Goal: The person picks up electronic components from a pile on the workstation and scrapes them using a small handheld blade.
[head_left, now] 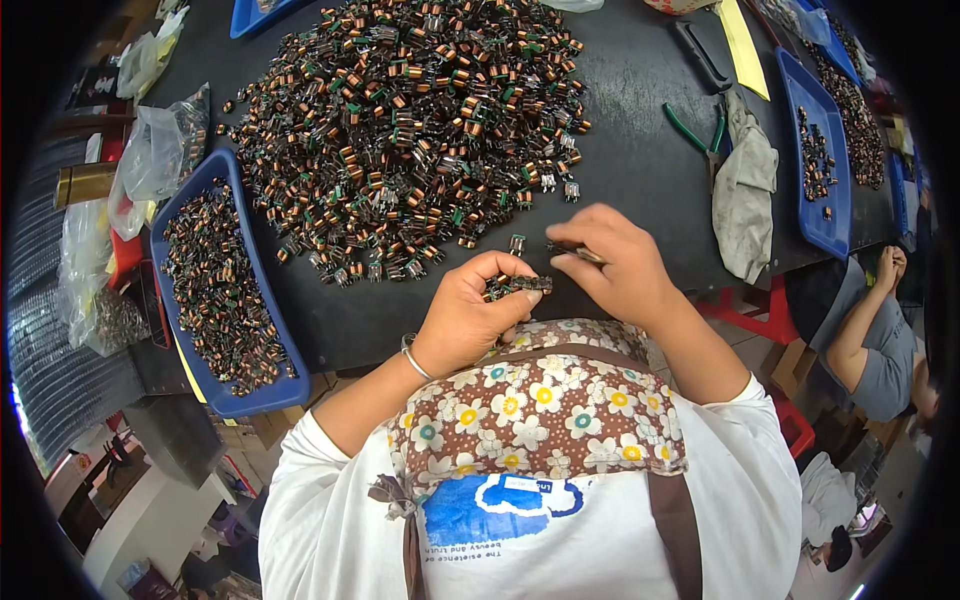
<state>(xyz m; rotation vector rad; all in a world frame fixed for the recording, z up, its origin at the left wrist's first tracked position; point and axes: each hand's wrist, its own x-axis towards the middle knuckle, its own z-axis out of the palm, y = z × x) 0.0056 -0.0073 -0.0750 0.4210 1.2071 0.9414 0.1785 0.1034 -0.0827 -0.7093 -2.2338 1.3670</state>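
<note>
Small copper-wound coils with metal pins [400, 130] lie in a big heap on the black table. Close to the heap's near edge, my left hand [462, 312] is closed around several of these coils [530, 284], with some showing between thumb and fingers. Just to its right, my right hand [625, 268] pinches a small, partly metallic piece [590, 255]; the fingers cover much of it, and its kind is unclear. One loose coil [517, 244] rests on the table beyond my left hand.
At the left stands a blue tray [262, 402] full of coils, beside plastic bags [152, 150]. Green-handled pliers [695, 130], a grey cloth [745, 185] and another blue tray [835, 235] with some coils lie at the right. A co-worker's arm [862, 325] shows farther right.
</note>
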